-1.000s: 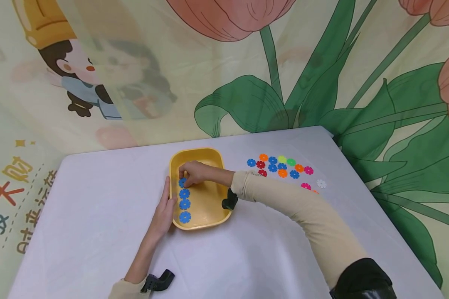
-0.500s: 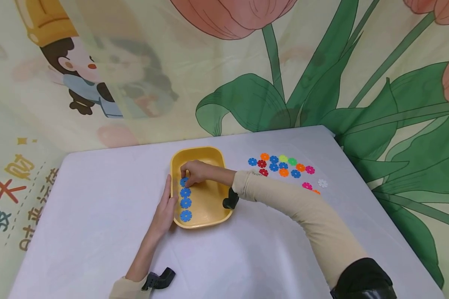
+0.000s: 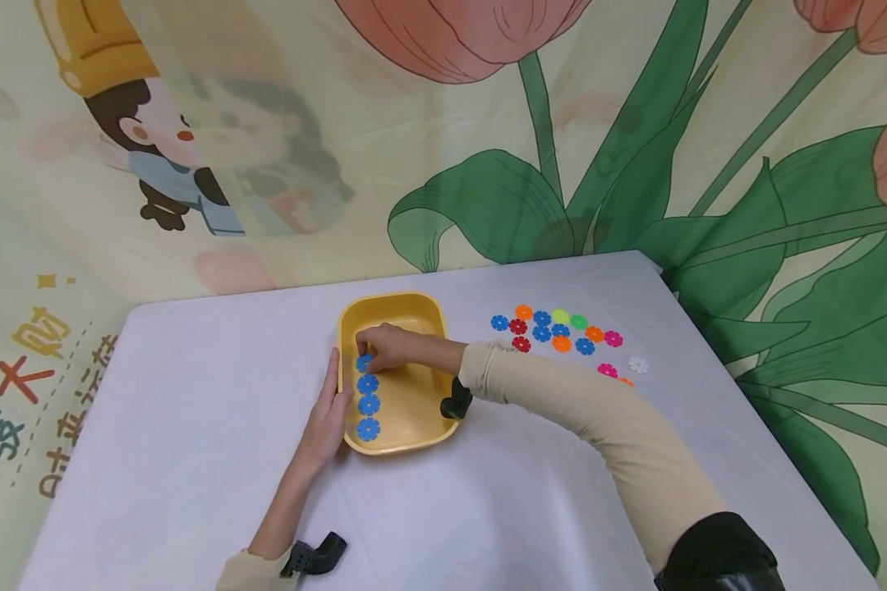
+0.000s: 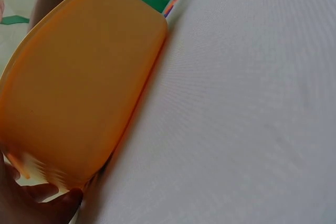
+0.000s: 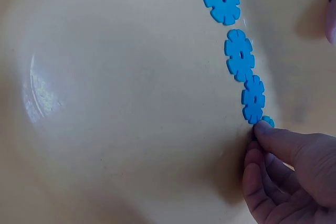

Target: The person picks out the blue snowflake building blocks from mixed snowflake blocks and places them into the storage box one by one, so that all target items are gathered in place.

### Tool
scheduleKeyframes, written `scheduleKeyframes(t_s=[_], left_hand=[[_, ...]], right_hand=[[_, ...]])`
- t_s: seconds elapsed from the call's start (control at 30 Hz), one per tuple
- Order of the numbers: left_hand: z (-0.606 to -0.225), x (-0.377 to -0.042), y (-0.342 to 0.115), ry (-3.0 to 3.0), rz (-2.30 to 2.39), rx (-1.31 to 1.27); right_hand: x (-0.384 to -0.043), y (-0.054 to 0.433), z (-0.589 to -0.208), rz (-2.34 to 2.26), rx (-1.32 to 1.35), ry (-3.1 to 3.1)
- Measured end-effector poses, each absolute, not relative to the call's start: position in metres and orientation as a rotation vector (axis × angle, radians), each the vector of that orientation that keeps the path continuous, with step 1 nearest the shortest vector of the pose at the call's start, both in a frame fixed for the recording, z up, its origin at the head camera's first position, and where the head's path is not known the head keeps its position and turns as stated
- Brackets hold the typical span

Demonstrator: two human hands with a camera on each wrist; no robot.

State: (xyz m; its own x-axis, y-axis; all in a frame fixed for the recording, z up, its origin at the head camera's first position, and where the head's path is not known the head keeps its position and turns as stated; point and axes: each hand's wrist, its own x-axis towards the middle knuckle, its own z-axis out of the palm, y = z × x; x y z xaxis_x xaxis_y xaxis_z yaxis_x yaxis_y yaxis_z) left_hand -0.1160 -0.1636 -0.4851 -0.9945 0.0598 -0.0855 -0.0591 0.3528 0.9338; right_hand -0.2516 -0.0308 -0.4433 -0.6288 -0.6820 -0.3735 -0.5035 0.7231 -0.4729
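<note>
A yellow tray (image 3: 414, 410) sits on the white-covered table. Along its left side runs a column of blue flower-shaped plastic discs (image 5: 240, 55), set close together. My right hand (image 3: 390, 345) reaches into the tray and pinches the farthest blue disc (image 5: 268, 121) between thumb and fingers; most of that disc is hidden in the right wrist view. At the tray's left side my left hand (image 3: 327, 420) holds the wall, its thumb by the rim. In the left wrist view, fingers (image 4: 39, 192) of that hand touch the outer wall.
Right of the tray lie loose flower discs, among them a blue one (image 3: 585, 346), an orange one (image 3: 561, 344), a green one (image 3: 578, 322) and a white one (image 3: 638, 365). Black wrist mounts (image 3: 318, 554) stick out from both forearms. A printed curtain (image 3: 303, 148) hangs behind the table.
The view shifts slightly with the head. The right hand stays at the far end of the blue column with its fingers on the disc; the left hand stays on the tray.
</note>
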Motion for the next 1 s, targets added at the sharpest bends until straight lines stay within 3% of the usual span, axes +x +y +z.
scheduleKeyframes(t_s=[0.53, 0.8, 1.0], left_hand=[[-0.485, -0.114, -0.161, 2.488, 1.726, -0.012], [-0.485, -0.116, -0.162, 2.5, 1.696, -0.011], [-0.487, -0.116, -0.164, 2.515, 1.698, -0.028]], right_hand=[[-0.245, -0.018, -0.424, -0.39, -0.927, 2.419], [-0.228, 0.039, -0.379, -0.82, -0.998, 2.433], [-0.195, 0.095, -0.371, -0.946, -0.909, 2.477]])
